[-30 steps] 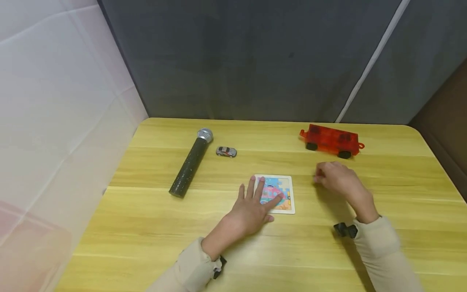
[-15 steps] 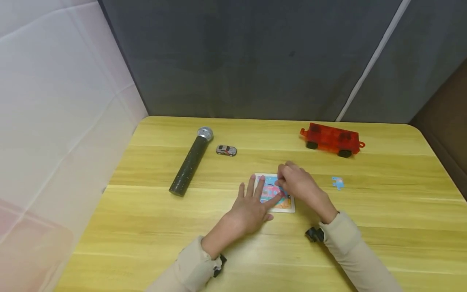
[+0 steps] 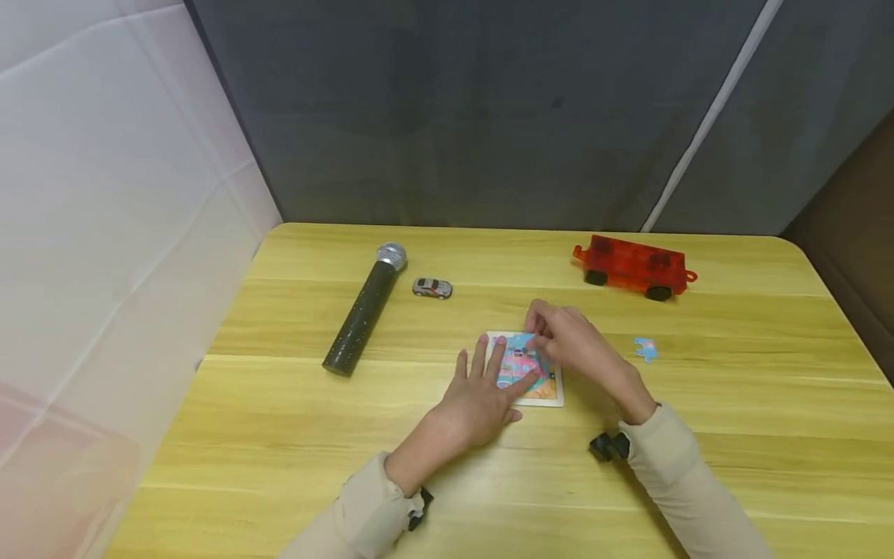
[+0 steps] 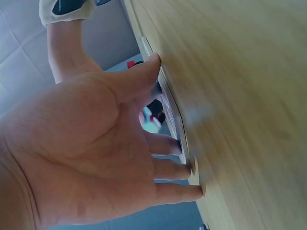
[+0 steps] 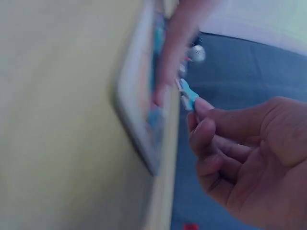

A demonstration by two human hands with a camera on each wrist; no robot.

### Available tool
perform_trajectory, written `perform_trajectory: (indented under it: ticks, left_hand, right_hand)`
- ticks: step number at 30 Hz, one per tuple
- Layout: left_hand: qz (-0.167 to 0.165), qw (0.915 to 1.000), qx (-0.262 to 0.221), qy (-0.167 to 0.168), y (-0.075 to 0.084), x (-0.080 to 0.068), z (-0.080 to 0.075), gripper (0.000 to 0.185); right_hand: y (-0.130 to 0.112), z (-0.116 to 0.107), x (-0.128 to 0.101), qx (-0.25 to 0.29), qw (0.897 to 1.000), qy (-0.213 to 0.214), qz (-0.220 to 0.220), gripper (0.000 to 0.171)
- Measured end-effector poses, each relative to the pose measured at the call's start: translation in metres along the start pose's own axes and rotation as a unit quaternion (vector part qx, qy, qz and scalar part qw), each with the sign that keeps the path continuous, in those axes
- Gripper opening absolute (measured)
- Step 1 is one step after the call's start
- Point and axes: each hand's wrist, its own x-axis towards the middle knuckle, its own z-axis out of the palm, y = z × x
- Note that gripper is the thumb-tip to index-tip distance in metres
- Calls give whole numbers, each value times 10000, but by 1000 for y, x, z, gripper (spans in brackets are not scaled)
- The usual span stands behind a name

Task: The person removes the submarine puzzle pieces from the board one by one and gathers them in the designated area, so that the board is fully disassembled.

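My left hand [image 3: 475,411] rests with spread fingers on the left and lower part of a small jigsaw puzzle [image 3: 545,394] in a white-edged tray. Its fingertips touch the tray and the pink and blue picture. Above the puzzle's upper right, my right hand [image 3: 576,338] pinches a blue puzzle piece [image 5: 188,95] between thumb and index finger. In the right wrist view the piece is tilted and apart from the tray. Another loose blue and pink puzzle piece [image 3: 646,349] lies on the table to the right of the tray. My hands hide part of the picture.
A black microphone [image 3: 363,318] with a silver head lies left of the puzzle. Beside it stands a small grey toy car [image 3: 432,288]. A red toy wagon [image 3: 634,266] stands at the back right of the wooden table [image 3: 279,442]. A dark partition rises behind.
My right hand has moved left from the bare table to the puzzle and now pinches a piece there. The loose piece on the right has come into view. My left hand stays put.
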Motion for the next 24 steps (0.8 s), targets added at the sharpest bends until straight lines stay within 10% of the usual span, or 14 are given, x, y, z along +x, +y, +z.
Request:
perform_trajectory:
  ticks: [11, 24]
  left_hand:
    - [56, 9998, -93, 146, -1, -4, -2, 65]
    - [158, 9996, -77, 200, -2, -3, -2, 64]
  right_hand:
    - [63, -72, -29, -389, 9932, -616, 906, 17]
    - [73, -73, -31, -1099, 9846, -581, 1232, 12]
